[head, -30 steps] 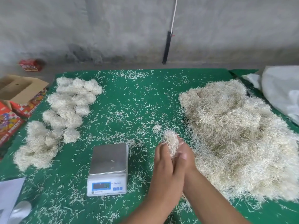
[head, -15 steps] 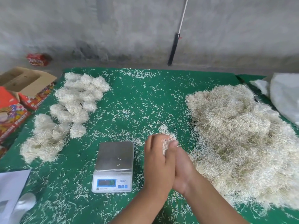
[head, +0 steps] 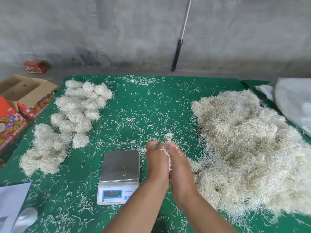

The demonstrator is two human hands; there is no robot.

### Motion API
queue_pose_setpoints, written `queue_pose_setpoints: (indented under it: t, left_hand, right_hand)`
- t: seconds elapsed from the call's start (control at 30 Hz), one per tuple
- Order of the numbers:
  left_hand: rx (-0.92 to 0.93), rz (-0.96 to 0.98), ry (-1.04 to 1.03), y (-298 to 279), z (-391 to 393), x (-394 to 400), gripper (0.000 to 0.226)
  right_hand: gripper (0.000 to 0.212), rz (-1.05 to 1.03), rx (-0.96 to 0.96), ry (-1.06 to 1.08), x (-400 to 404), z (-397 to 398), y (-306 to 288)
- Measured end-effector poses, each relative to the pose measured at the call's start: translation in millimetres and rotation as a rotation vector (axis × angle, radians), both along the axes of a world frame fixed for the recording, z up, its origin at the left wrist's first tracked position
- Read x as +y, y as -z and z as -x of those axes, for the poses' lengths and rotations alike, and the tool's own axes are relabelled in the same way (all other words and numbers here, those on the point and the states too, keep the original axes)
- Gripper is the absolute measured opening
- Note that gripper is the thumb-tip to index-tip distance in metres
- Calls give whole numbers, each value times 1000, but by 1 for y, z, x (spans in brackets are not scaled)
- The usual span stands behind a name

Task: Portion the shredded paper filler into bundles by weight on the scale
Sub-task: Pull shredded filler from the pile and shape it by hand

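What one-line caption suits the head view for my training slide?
Both hands, left hand and right hand, press a shredded paper wad together beside the scale.

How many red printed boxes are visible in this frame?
3: a small red box beyond the table's far-left corner, an open carton beside its left edge, and a large red box nearer, cut by the frame edge. Others may lie out of view.
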State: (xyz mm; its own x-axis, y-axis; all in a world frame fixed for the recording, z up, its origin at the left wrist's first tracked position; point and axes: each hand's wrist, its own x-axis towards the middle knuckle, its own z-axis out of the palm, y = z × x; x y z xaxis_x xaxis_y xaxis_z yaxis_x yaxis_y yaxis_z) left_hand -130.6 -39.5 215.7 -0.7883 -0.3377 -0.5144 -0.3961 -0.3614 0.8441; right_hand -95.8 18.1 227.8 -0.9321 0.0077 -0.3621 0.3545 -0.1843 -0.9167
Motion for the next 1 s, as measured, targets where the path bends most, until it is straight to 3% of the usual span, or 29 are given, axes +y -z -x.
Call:
queue_pose_setpoints:
  t: [0.13, 0.17, 0.23, 0.27, 0.3, 0.37, 0.4, 0.47, 0.57, 0.63, 0.77, 0.83, 0.93, 1.0]
  left_hand:
    - [69, 354, 207, 6, -21, 7, 19]
    - [59, 411, 289, 11, -28, 10, 31]
    - [76, 497, 488, 23, -45, 13, 58]
    - [110, 539, 594, 30, -55, 11, 68]
    - [152, 623, 684, 37, -64, 8, 73]
    - [245, 925, 772, 50, -78, -8, 77]
    - [292, 1050, 797, 55, -81, -18, 78]
    - [399, 1133, 854, 64, -86, -35, 79]
    - [526, 1127, 891, 75, -88, -51, 84]
    - [510, 1079, 804, 82, -83, -61, 84]
    - [423, 965, 557, 88, -63, -79, 49]
    - [352, 821, 431, 91, -54, -87, 33]
    - [238, 606, 279, 100, -48, -98, 41]
    - [72, 374, 219, 105, -51, -100, 36]
  right_hand:
    - [43, -93, -72, 218, 1, 0, 21]
    - [36, -152, -89, 230, 4, 1, 31]
    - [18, -61, -340, 251, 7, 3, 38]
    - [17, -163, -424, 276, 10, -1, 50]
    - [19, -126, -414, 332, 17, -1, 57]
    - [37, 166, -512, 430, 22, 8, 68]
    - [55, 157, -546, 345, 22, 3, 72]
    - [67, 295, -548, 268, 20, -8, 67]
    - [55, 312, -527, 148, 5, -17, 57]
    - [71, 373, -568, 45, -4, -24, 55]
    - [74, 406, -533, -164, -16, -30, 52]
    - [73, 306, -497, -246, -22, -34, 51]
    - [66, 74, -410, -270, -25, -42, 59]
    - [76, -53, -321, -259, -25, -53, 67]
